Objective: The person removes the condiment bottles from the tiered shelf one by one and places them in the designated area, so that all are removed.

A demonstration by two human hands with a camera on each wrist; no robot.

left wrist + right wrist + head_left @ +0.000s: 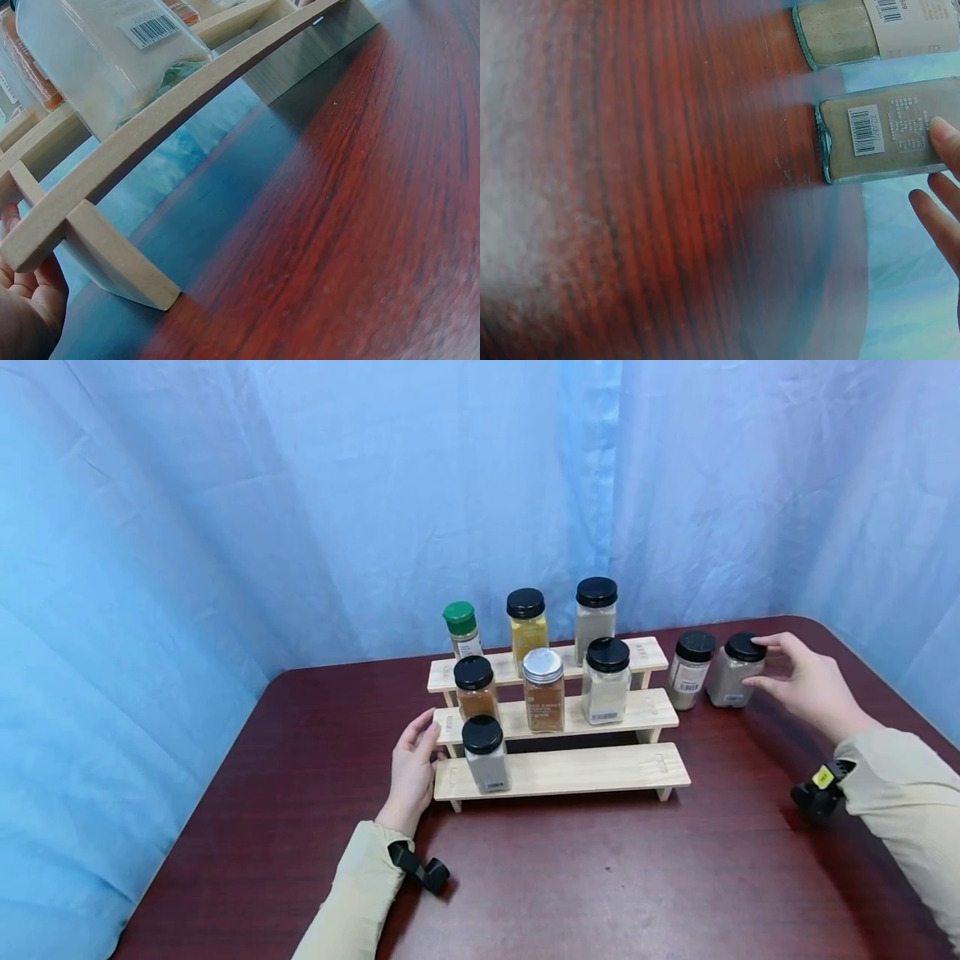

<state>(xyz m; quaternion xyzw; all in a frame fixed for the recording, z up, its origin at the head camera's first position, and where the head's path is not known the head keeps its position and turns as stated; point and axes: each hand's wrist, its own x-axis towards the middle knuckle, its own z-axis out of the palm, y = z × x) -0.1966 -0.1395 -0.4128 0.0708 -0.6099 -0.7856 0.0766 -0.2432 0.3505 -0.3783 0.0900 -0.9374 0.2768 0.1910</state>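
Observation:
A three-tier wooden spice rack (585, 770) stands on the table. My left hand (412, 768) holds it at its left end; in the left wrist view those fingers (26, 283) are partly hidden behind the lowest shelf's end. To the right of the rack, my right hand (813, 685) grips a square spice jar (727, 679) with a black lid and grey powder. Its thumb lies against the glass and its fingers are at the lid. In the right wrist view, the jar (870, 142) stands on the table. Another black-lidded jar (686, 681) stands just left of it.
On the lowest shelf, a black-lidded jar (489, 770) stands at the left. The middle shelf bears three jars, one silver-lidded (543, 697). Three more stand on top, including a green-capped bottle (462, 631). Blue curtains (450, 485) hang behind the table (600, 877).

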